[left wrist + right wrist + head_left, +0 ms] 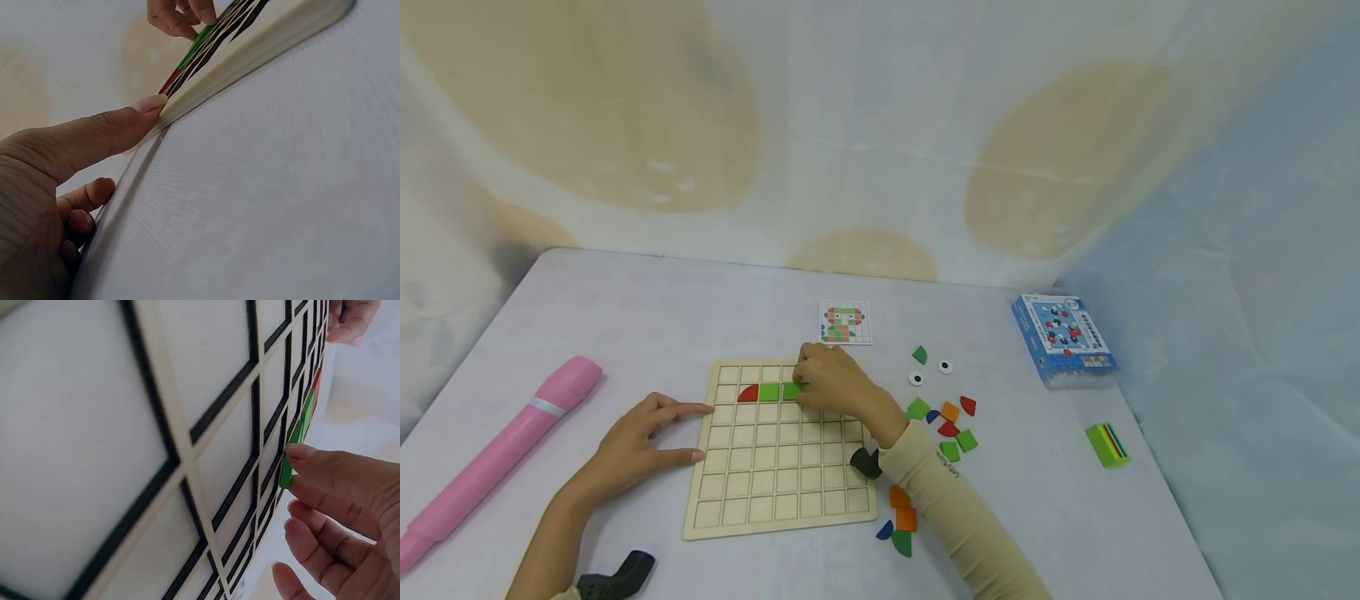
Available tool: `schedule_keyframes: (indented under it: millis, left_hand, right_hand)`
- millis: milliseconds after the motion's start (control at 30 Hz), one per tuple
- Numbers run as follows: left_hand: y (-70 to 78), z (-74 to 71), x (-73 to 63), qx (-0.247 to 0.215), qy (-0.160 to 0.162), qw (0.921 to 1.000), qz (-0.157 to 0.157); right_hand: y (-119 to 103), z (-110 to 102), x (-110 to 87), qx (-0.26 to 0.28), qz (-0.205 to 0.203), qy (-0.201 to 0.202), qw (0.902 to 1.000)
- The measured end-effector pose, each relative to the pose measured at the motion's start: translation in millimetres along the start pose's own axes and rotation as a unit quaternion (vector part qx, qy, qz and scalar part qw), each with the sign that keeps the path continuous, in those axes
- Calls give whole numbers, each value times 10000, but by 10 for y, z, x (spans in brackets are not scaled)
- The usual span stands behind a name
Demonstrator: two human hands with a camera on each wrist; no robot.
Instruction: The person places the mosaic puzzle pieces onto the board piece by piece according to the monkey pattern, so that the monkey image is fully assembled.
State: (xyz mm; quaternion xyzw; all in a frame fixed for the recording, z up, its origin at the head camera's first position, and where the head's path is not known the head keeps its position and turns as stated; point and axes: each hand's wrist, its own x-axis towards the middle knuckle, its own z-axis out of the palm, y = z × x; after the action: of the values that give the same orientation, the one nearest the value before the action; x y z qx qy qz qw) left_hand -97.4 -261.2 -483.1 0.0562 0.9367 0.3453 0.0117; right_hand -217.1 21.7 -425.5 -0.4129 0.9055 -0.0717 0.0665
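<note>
Board [762,483] of pale wood, cut into rows of little square holes by thin strips, lies flat on the table [655,317]. Near its top sits a row of colors: a red piece [748,393] with one round side, then a green square [768,392], then a second green square [792,391]. The right hand [831,379] pinches that second green square between thumb and finger, right at the board. The left hand [640,437] has its thumb and pointing finger spread, both touching the board's left edge.

The table is whitish. Behind it hangs a pale cloth [865,142] with big tan spots, and a bluish cloth [1240,275] hangs on the right. A small picture card [846,322] lies just past the board's top edge.

The right sleeve [970,517] reaches across the board's right edge. Just beside that edge, near the bottom corner, are orange squares [906,519] and a blue half-round [885,530]. Two white rings [945,367] with black middles lie farther up. A wide stretch of tabletop runs from there to the blue box [1063,337] and the yellow-green stack [1107,445]. The long pink thing [505,458] lies well apart from the board, past the left hand.
</note>
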Motion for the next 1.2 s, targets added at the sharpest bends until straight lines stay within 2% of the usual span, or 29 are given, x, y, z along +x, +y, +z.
schedule_keyframes:
  millis: [433, 667, 900, 1200]
  left_hand:
    - [-8, 2, -3, 70, 51, 9999, 73]
    - [-1, 4, -2, 25, 9, 10000, 52]
    - [-17, 13, 1, 19, -40, 10000, 5]
    - [-8, 8, -5, 5, -22, 10000, 19]
  right_hand:
    - [-30, 36, -3, -210, -55, 36, 9998]
    - [-67, -19, -51, -365, 71, -200, 9991]
    - [22, -113, -291, -86, 280, -10, 9996]
    - [426, -99, -753, 493, 834, 361, 9946]
